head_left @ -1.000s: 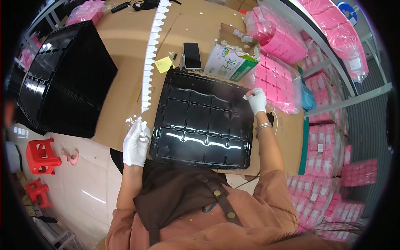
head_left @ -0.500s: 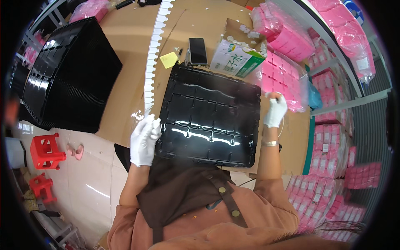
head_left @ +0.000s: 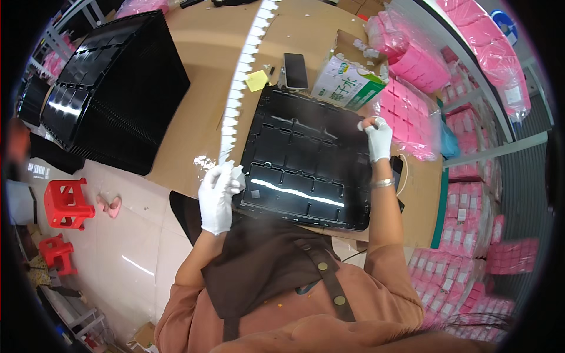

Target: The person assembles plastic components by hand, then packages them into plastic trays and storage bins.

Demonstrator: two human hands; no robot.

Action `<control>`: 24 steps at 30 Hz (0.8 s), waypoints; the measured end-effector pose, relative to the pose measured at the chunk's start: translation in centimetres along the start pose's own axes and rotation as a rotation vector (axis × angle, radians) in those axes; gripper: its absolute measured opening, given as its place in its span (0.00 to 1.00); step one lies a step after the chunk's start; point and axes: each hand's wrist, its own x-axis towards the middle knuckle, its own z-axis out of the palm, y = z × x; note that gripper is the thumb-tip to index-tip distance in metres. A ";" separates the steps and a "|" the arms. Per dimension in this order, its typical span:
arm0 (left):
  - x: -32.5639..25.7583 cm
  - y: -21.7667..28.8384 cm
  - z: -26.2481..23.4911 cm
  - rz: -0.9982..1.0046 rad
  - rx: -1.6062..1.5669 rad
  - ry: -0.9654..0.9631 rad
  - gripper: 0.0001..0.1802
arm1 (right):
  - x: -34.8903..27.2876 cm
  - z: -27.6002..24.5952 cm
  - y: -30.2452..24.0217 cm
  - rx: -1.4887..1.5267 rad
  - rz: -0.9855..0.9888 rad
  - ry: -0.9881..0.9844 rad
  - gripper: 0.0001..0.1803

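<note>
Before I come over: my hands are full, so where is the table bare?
Bare tabletop lies between the black stack and the white toothed strip; a smaller patch, right of the white cable. Crowded: past the black tray, with yellow note, phone, carton, pink packs.

On the white and green carton, large dark characters are printed, and a small green badge stands above them. White labels on the wrapped pink packs perhaps carry print also, but they are too small for reading.

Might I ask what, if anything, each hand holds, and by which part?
The left hand holds the white notched strip by its near end; for the right hand, unclear.
</note>
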 end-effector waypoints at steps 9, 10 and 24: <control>0.5 -0.5 1.0 -0.022 0.032 0.026 0.13 | 1.8 -1.6 5.2 -0.451 0.013 0.016 0.03; 0.6 -0.6 1.0 -0.024 0.036 0.028 0.13 | 1.7 -1.6 4.4 -0.525 -0.026 0.015 0.03; 0.8 -0.4 1.3 -0.052 0.074 0.050 0.12 | -0.3 -5.3 -0.9 0.519 0.136 0.135 0.04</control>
